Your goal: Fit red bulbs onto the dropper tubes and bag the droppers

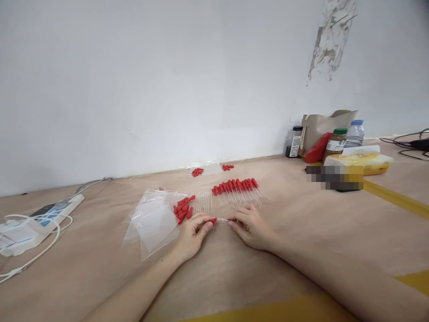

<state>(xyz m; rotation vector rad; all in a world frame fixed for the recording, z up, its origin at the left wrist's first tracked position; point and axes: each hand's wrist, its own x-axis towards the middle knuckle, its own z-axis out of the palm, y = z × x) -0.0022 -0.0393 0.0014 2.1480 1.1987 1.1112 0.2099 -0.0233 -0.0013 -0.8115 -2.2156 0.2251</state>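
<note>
Plainly enough from where I stand, the head view has the left hand (195, 230) grasping a red bulb (213, 220) between thumb and fingertips, over the brown table (214, 281). The right hand (250, 226) pinches the right end of a clear tube (221, 219), which runs level between the hands, its left end at the bulb's mouth. I judge the step in hand to be joining these two, though I cannot tell how deep the tube sits. That calls for a steady hold on the bulb and a straight, gentle push, since the tube looks thin and may snap. Just beyond the hands, loose tubes (202, 202) lie in a row, with a pile of loose red bulbs (182, 208) to their left and a row of capped tubes (233, 186) to their right. Further left are clear plastic bags (152, 223); at the far side, two small clusters of bulbs (197, 172) lie near the wall (167, 89)
</note>
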